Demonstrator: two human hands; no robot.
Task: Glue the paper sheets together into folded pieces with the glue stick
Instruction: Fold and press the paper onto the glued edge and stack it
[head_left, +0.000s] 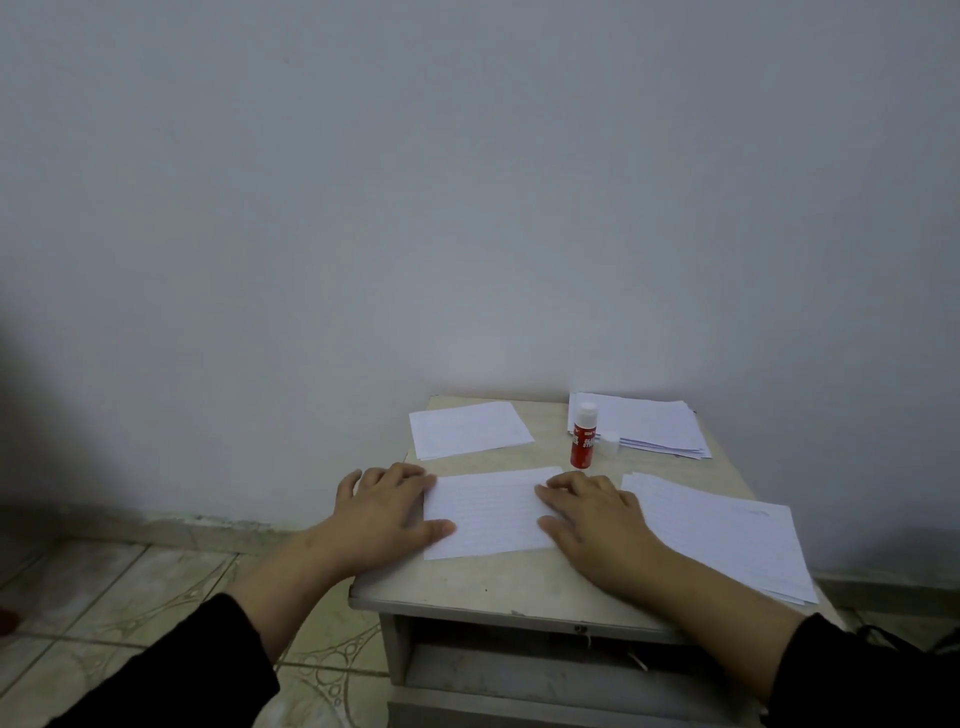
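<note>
A folded white lined sheet (491, 512) lies flat in the middle of a small beige table (514, 587). My left hand (387, 512) presses its left edge with flat fingers, and my right hand (592, 514) presses its right side, fingers spread. A red glue stick (583, 436) stands upright just behind the sheet, uncapped, showing its white top. Its clear cap (609, 441) sits beside it. A single folded piece (467, 428) lies at the table's back left.
A stack of sheets (649, 423) lies at the back right corner. Another stack (727, 530) overhangs the table's right edge. The table stands against a plain wall, with tiled floor (156, 597) to its left and a drawer (545, 670) below its front edge.
</note>
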